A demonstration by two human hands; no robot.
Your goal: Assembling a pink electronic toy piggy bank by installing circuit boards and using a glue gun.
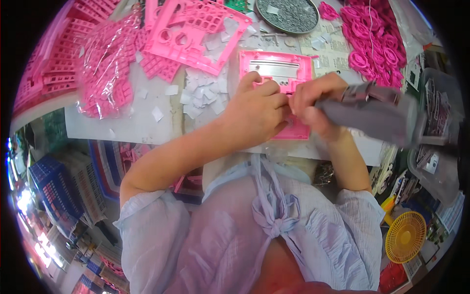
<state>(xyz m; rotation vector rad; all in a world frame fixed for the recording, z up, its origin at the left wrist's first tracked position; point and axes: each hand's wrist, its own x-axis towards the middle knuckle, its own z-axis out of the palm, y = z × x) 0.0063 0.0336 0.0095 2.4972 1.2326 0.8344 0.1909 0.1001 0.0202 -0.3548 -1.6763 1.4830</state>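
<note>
A pink plastic casing (299, 128) lies on the table in front of me, with a silvery strip (274, 69) in its upper part. My left hand (259, 105) rests over the casing, its fingers curled down at the middle; the fingertips and whatever they pinch are hidden. Close beside it, my right hand (320, 100) is closed around the front end of a thick grey electric screwdriver (372, 115), slightly blurred, which extends off to the right. The tool's tip is hidden behind my fingers.
Beyond the casing stands a round dish of small grey screws (289, 17). White paper pieces (205, 93) and pink panels (196, 34) lie to the left, beside a clear bag of pink parts (105, 73). Magenta round parts (372, 44) are heaped far right; a yellow basket (406, 237) sits lower right.
</note>
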